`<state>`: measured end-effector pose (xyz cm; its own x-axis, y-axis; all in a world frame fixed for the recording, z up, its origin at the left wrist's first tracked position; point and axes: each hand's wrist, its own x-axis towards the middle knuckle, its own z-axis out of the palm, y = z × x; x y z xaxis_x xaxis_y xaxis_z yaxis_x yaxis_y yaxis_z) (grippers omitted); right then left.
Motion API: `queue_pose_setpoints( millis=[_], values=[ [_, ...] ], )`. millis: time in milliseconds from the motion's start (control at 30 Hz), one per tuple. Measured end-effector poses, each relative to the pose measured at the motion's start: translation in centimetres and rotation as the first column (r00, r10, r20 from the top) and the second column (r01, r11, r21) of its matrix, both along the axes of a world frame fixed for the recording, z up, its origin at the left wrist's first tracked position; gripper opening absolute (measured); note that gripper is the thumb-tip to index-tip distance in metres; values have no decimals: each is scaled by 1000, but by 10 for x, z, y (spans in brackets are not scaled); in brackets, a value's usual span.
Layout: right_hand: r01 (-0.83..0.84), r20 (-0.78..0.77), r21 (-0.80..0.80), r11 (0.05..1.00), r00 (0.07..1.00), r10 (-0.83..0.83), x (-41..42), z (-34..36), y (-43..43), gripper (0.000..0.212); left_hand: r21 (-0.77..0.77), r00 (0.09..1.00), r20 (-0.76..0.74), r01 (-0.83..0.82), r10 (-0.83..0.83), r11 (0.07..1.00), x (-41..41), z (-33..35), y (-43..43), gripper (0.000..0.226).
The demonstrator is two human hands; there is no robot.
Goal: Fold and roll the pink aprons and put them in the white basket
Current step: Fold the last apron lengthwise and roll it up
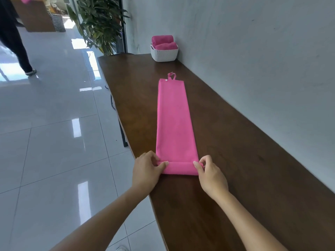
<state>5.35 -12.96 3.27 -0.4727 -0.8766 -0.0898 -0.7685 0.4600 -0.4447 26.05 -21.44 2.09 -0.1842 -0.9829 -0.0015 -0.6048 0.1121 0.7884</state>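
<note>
pink: two hands (146, 168) (211, 172) pinch one apron (174, 120); two rolls (162, 39) in one white basket (164, 55).

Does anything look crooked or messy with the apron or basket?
Nothing stands out. The pink apron lies flat and straight on the table, left hand and right hand pinching its rolled end; two rolls sit in the white basket.

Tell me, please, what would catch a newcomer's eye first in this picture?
First, the bright pink apron, folded into a long strip, lies along the dark table. At its near end the left hand and the right hand pinch the start of a roll. At the table's far end, by the wall, a white basket holds two pink rolls.
</note>
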Motion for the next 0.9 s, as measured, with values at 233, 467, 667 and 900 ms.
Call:
queue_pose_setpoints(
  millis=[233,467,667,900],
  values=[
    [66,117,90,994,990,-76,-9,6,-19,34,-522,900,368,408,-234,749,21,-25,-13,37],
    [4,-205,-198,980,978,-46,3,-7,-17,26,-635,785,550,614,-283,470,33,-31,-35,48],
    [-102,-233,-308,946,972,29,-4,-21,-8,41,-504,795,464,600,-391,621,31,-25,-49,52],
    [-91,-27,-271,958,996,87,-8,-16,-13,39,-145,827,266,543,-496,827,28,-9,-65,43]
  ],
)
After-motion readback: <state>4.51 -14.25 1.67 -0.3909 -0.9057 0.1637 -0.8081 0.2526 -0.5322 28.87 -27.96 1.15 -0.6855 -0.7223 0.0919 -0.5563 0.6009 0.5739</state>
